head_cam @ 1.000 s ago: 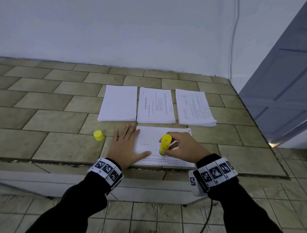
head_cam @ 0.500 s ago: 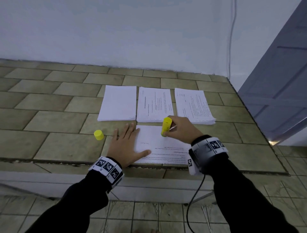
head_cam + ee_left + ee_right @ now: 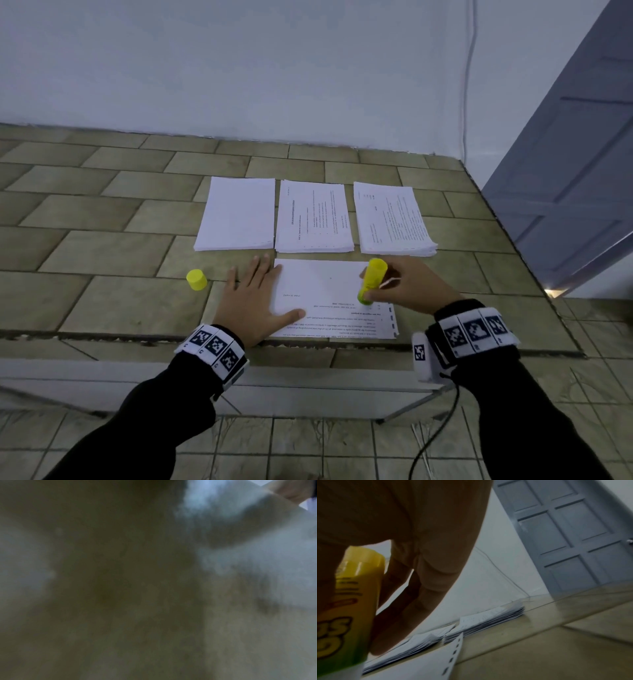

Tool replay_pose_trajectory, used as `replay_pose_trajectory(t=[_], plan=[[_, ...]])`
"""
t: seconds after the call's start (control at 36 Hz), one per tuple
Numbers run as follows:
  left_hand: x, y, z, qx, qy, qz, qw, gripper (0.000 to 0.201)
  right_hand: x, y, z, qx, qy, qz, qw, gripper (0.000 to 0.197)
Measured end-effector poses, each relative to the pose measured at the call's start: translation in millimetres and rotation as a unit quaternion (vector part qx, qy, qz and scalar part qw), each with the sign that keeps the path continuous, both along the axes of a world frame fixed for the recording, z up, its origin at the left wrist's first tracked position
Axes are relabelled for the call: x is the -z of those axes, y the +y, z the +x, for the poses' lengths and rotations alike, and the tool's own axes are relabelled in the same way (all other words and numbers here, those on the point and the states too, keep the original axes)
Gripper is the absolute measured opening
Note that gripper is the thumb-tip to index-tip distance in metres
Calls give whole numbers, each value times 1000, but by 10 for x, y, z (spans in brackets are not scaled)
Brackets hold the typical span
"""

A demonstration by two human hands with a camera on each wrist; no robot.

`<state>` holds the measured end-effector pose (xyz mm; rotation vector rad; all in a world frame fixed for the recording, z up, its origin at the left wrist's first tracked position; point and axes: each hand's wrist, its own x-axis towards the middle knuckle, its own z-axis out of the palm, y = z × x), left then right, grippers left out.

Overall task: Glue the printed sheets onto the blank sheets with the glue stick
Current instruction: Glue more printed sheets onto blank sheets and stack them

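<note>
While left hand (image 3: 255, 303) flattens sheet (image 3: 329, 284), right grip (image 3: 407, 286) clasps glue stick (image 3: 371, 281)

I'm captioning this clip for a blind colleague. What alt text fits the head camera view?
A person's right hand holds a yellow glue stick tip-down on a sheet that the flat left hand steadies. Behind lie three paper stacks; the yellow cap stands to the left.

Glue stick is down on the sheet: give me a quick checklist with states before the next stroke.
1. Cap off, set aside on the counter: ok.
2. Right hand grips the glue stick: ok.
3. Left hand flat, pressing the sheet: ok.
4. Stick tip touching the paper: ok.
5. Glue actually laid down: cannot tell.
6. Blank stack within reach: ok.
</note>
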<state>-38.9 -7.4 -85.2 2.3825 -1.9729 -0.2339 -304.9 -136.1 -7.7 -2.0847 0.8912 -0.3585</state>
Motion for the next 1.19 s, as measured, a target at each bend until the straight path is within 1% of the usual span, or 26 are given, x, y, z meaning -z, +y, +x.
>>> replay_pose_trajectory(t=[0.11,0.22,0.39,0.47,0.53,0.58,0.67,0.75,0.81,0.86,0.94,1.0,1.06,1.08,1.11,1.14,1.19], plan=[[-23,-6,-13,3,-1,1,1000,129,-2,64,-202,-7,7,27,1000,18],[-14,-11,-15,5,2,0,1000,129,9,91,-263,-23,25,34,999,24],[-11,-15,-18,3,2,4,1000,130,-18,-41,-190,-15,49,-2,999,26],[-11,-15,-24,4,3,9,1000,130,-23,-186,-136,4,60,-22,998,23],[-15,-14,-22,4,5,7,1000,129,-31,-285,-88,20,60,-42,997,18],[-19,-9,-17,3,8,4,1000,129,-42,-370,-27,36,53,-49,997,17],[-32,-4,-23,4,6,6,1000,130,-32,-474,57,50,43,-63,996,25],[-27,-1,-23,4,3,7,1000,130,-17,-517,128,69,46,-68,994,22],[-13,5,-18,4,5,6,1000,129,-20,-518,144,94,54,-70,992,36],[1,8,-17,4,6,6,1000,129,-36,-522,115,112,78,-82,987,47],[6,2,-19,4,-1,8,1000,127,-104,-513,16,119,149,-130,973,45],[3,-6,-18,5,-6,9,1000,129,-147,-486,-46,113,229,-175,951,40],[-5,-6,-13,6,-12,13,1000,131,-121,-456,-85,92,326,-218,915,36],[-10,-4,-12,7,-16,16,1000,132,-84,-440,-97,77,363,-225,901,33],[-12,-1,-11,8,-19,19,1000,132,-43,-422,-108,64,385,-222,893,29],[-13,-1,-13,8,-21,22,999,133,-1,-404,-123,57,392,-213,893,26],[-18,-4,-22,10,-20,24,999,133,44,-384,-171,61,375,-195,904,24]])
